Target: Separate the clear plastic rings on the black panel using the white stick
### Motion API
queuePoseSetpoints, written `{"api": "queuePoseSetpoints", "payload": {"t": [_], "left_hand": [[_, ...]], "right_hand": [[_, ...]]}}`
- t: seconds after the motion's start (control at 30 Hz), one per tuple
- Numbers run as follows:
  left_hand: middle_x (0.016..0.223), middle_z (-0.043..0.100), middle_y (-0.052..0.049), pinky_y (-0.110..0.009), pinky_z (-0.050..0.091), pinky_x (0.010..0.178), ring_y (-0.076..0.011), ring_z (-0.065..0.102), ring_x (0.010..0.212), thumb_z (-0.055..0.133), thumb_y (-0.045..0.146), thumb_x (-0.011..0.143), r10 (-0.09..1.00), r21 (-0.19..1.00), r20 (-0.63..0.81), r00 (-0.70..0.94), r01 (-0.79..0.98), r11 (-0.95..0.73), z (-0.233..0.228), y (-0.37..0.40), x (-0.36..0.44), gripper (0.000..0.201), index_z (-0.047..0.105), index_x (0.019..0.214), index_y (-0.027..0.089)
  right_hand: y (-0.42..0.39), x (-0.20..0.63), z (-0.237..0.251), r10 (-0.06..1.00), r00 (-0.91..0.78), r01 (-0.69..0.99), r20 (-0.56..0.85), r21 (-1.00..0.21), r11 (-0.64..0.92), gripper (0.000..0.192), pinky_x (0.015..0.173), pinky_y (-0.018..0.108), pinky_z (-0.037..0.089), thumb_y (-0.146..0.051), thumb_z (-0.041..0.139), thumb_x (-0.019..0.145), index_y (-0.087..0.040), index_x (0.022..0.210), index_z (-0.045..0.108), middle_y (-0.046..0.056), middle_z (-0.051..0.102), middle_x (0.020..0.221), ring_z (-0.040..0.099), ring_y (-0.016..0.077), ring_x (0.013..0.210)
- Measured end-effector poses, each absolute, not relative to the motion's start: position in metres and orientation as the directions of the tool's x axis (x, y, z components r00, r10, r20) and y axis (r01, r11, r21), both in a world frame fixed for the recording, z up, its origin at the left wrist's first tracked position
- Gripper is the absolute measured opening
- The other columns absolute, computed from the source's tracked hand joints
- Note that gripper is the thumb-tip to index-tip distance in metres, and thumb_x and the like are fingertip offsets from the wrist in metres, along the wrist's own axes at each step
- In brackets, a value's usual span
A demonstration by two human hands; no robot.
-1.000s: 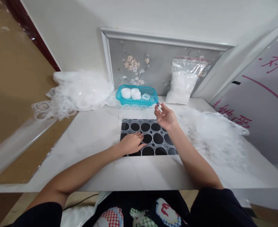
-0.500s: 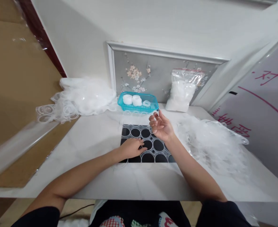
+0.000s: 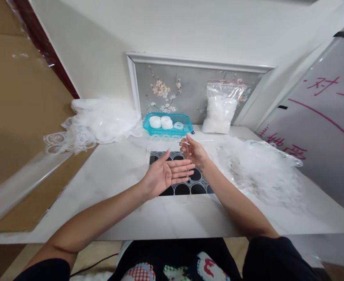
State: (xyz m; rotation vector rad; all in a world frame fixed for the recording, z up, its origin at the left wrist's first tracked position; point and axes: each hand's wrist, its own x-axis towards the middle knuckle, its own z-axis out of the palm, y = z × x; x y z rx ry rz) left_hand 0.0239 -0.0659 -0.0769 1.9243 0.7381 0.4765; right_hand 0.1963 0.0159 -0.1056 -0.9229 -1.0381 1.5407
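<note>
Shows red handwriting (image 3: pixel 323 84) on whiteboard (image 3: pixel 315 128) between 2 and 3 o'clock, 对 legible. Spreads left hand (image 3: pixel 164 176) wide, palm toward camera. Pinches thin pale strip (image 3: pixel 204 140) narrowly in right hand (image 3: pixel 197 154), raised above circle-patterned black mat (image 3: pixel 182 189) near centre. Leaves bare tabletop (image 3: pixel 116 175) at 8 o'clock; ends at front edge, 6 o'clock.

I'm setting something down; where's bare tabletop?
Between left plastic heap, black mat and left forearm; also the front edge between it and the right forearm. Crowded: right, under the clear plastic pile; back, around blue tray and zip bag.
</note>
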Motion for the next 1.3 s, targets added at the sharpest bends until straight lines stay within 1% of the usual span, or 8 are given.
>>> {"api": "queuePoseSetpoints", "payload": {"t": [0.07,0.17,0.23,0.33,0.63,1.03,1.17,1.3], "left_hand": [[0.132,0.058,-0.013,-0.037,0.051,0.089,-0.0235,0.060,0.116,-0.005,0.047,0.099,0.681,0.794,-0.006,0.732,0.418,-0.442,-0.086,-0.072,0.025,0.074,0.047,0.139,0.012],[0.134,0.054,-0.022,-0.044,0.046,0.097,-0.0342,0.051,0.125,0.026,0.059,0.096,0.763,0.380,0.060,0.643,0.692,-0.614,-0.120,-0.076,0.028,0.072,0.051,0.132,0.003],[0.135,0.050,-0.028,-0.047,0.039,0.104,-0.0368,0.045,0.130,0.034,0.058,0.095,0.786,0.114,0.165,0.596,0.780,-0.616,-0.147,-0.075,0.031,0.073,0.050,0.130,-0.003],[0.129,0.054,-0.029,-0.045,0.039,0.104,-0.0359,0.049,0.126,0.039,0.061,0.092,0.787,-0.046,0.219,0.577,0.812,-0.583,-0.175,-0.069,0.031,0.075,0.052,0.127,-0.003],[0.121,0.058,-0.032,-0.046,0.043,0.096,-0.0399,0.053,0.119,0.037,0.063,0.092,0.772,-0.171,0.139,0.621,0.782,-0.599,-0.175,-0.064,0.034,0.081,0.054,0.123,-0.010],[0.127,0.054,-0.033,-0.046,0.045,0.092,-0.0402,0.054,0.117,0.036,0.062,0.092,0.803,-0.164,0.119,0.584,0.809,-0.565,-0.176,-0.067,0.037,0.079,0.055,0.123,-0.008],[0.121,0.058,-0.031,-0.045,0.043,0.098,-0.0386,0.056,0.114,0.042,0.060,0.091,0.812,-0.106,0.112,0.573,0.819,-0.563,-0.174,-0.067,0.038,0.077,0.057,0.121,-0.009],[0.120,0.058,-0.033,-0.045,0.038,0.104,-0.0380,0.053,0.119,0.046,0.056,0.091,0.800,-0.059,0.089,0.594,0.805,-0.591,-0.172,-0.065,0.036,0.075,0.056,0.121,-0.011]], "right_hand": [[0.016,0.193,-0.117,0.979,-0.197,-0.247,-0.045,-0.964,-0.094,0.031,0.037,0.015,0.035,-0.048,0.066,0.078,-0.017,0.084,0.066,0.004,0.066,0.079,0.058,0.0088,0.058],[0.016,0.185,-0.143,0.986,-0.164,-0.064,-0.017,-0.998,-0.028,0.032,0.042,0.017,0.040,-0.043,0.071,0.074,-0.016,0.090,0.070,0.007,0.070,0.089,0.062,0.0116,0.065],[0.017,0.181,-0.161,0.990,-0.142,0.051,0.005,-0.999,0.012,0.033,0.042,0.019,0.041,-0.045,0.071,0.072,-0.014,0.083,0.071,0.007,0.072,0.082,0.060,0.0119,0.057],[0.016,0.177,-0.178,0.986,-0.162,0.153,0.034,-0.986,0.059,0.040,0.039,0.021,0.038,-0.052,0.067,0.074,-0.012,0.074,0.070,0.006,0.069,0.064,0.048,0.0087,0.040],[0.008,0.170,-0.183,0.981,-0.184,0.273,0.069,-0.955,0.118,0.033,0.037,0.022,0.036,-0.044,0.062,0.077,-0.013,0.066,0.068,0.005,0.063,0.051,0.050,0.0121,0.038],[0.006,0.170,-0.185,0.966,-0.208,0.471,0.153,-0.850,0.237,0.027,0.047,0.024,0.040,-0.036,0.060,0.082,-0.013,0.071,0.070,0.004,0.063,0.052,0.057,0.0153,0.046],[0.002,0.170,-0.182,0.912,-0.292,0.599,0.288,-0.689,0.409,0.024,0.060,0.025,0.043,-0.033,0.056,0.088,-0.015,0.082,0.071,0.006,0.070,0.070,0.064,0.0178,0.063],[-0.009,0.167,-0.178,0.829,-0.493,0.739,0.264,-0.375,0.559,0.030,0.064,0.026,0.038,-0.030,0.042,0.096,-0.016,0.088,0.067,0.008,0.071,0.079,0.065,0.0182,0.070]]}}
